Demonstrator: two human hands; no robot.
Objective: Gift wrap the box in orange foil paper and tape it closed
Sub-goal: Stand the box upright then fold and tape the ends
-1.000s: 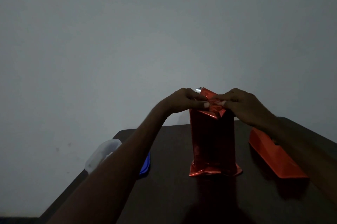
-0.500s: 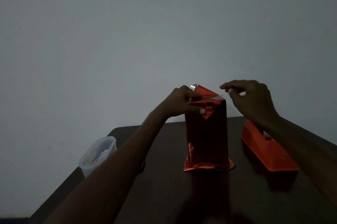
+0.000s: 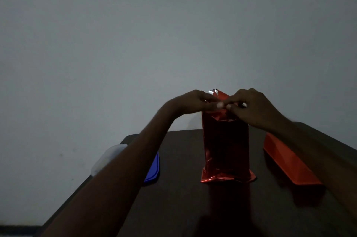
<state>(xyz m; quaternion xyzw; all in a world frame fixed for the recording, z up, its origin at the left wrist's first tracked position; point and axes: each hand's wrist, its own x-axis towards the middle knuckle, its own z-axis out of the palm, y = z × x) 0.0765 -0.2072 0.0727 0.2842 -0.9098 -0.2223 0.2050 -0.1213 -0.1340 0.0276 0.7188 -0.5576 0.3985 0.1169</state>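
Upright near the middle of the dark table (image 3: 183, 207): a tall box (image 3: 225, 148) sheathed in orange foil paper (image 3: 216, 119), the bottom edge of the wrap flaring out in a crumpled skirt on the tabletop. Crumpled and folded inward at the top end, with a small silvery corner of the foil's underside poking up at the back. Left hand (image 3: 193, 104) at the upper left of the box, fingers curled, thumb and fingertips pinching the folded foil at the top edge. Right hand (image 3: 255, 108) at the upper right, fingers likewise curled and pressed onto the same fold, fingertips of both hands meeting almost nail to nail over the top centre. Too dim and too small to tell whether a strip of tape sits under the right fingertips, or only the foil. Both forearms reaching in from the near edge, the left crossing the table's left side, the right crossing above a long orange block (image 3: 286, 163) lying flat to the right of the box, apart from it; hard to tell just what that is. On the left side of the table, partly hidden behind the left forearm, a blue lid (image 3: 153, 169) lying flat, and beyond it at the table's edge a translucent plastic container (image 3: 108, 157). Behind everything, a plain grey wall (image 3: 173, 34).
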